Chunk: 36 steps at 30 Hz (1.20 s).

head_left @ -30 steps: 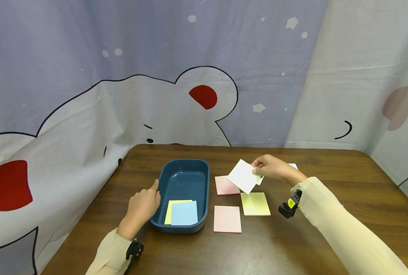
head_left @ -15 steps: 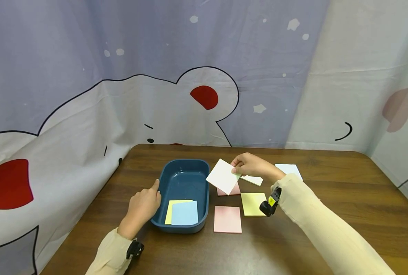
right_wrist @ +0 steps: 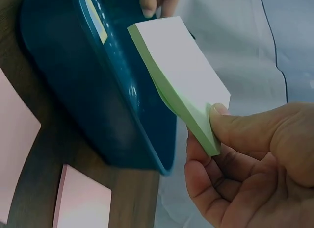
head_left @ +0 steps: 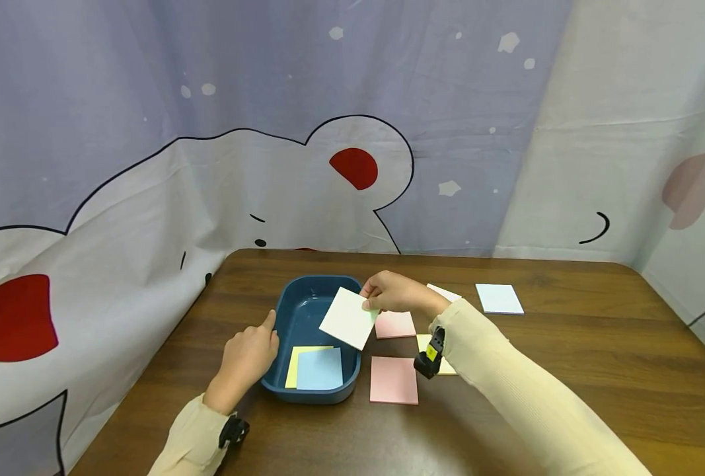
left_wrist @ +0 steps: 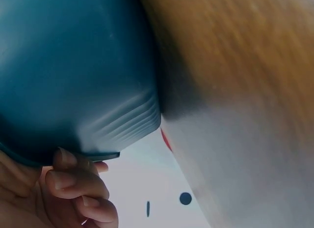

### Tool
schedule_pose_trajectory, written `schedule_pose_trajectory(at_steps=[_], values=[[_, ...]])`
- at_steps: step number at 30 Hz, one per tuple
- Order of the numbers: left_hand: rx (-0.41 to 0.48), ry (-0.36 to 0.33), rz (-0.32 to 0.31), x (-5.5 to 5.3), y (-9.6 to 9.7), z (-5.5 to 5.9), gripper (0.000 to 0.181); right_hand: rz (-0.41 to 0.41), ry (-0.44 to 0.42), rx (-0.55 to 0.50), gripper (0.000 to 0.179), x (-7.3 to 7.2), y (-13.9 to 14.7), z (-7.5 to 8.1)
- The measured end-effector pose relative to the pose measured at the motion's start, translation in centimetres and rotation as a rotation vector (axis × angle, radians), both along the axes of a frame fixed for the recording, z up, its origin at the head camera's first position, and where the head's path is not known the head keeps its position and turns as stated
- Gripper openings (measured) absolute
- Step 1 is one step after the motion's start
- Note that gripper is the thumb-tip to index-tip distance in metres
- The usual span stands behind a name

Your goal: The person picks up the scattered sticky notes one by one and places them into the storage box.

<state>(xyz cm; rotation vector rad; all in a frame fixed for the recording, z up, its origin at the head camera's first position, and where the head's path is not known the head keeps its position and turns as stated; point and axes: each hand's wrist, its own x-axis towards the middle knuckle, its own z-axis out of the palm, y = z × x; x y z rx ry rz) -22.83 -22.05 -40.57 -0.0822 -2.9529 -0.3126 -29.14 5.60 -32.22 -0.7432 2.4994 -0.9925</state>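
Observation:
My right hand [head_left: 392,291] pinches a pale green sticky note pad [head_left: 347,318] by one corner, thumb on top and fingers beneath. The pad is tilted over the right rim of a dark blue plastic bin [head_left: 312,398]; its green edge shows in the right wrist view. At the bin's left side, my left hand [head_left: 248,357] holds the rim, with curled fingers [left_wrist: 73,181] against the outside wall. Inside the bin's near end, a blue sticky note pad [head_left: 319,369] partly covers a yellow pad [head_left: 291,370].
Right of the bin lie a near pink pad [head_left: 394,380], a farther pink pad [head_left: 395,325] and a yellow pad [head_left: 447,367] partly behind my right wrist. Farther back are a whitish pad [head_left: 444,292] and a pale blue pad [head_left: 499,299]. A printed curtain [head_left: 447,132] hangs behind the table.
My right hand has carried the pale green pad leftward, from above the far pink pad to over the bin's right rim. The left hand has stayed at the bin.

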Motion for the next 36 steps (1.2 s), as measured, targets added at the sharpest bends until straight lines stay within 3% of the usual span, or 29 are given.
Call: schedule_pose_trajectory(at_steps=[16, 29, 36], values=[[-0.005, -0.009, 0.012, -0.2, 0.0, -0.1, 0.049, 0.053, -0.037, 0.084, 0.011, 0.9, -4.3, -1.3], [0.001, -0.008, 0.019, -0.2, 0.0, -0.1, 0.049, 0.135, -0.017, 0.162, 0.007, 1.6, -6.5, -3.0], [0.002, -0.006, 0.016, -0.1, 0.0, 0.0, 0.049, 0.134, -0.002, 0.217, 0.007, 1.9, -7.2, -3.4]])
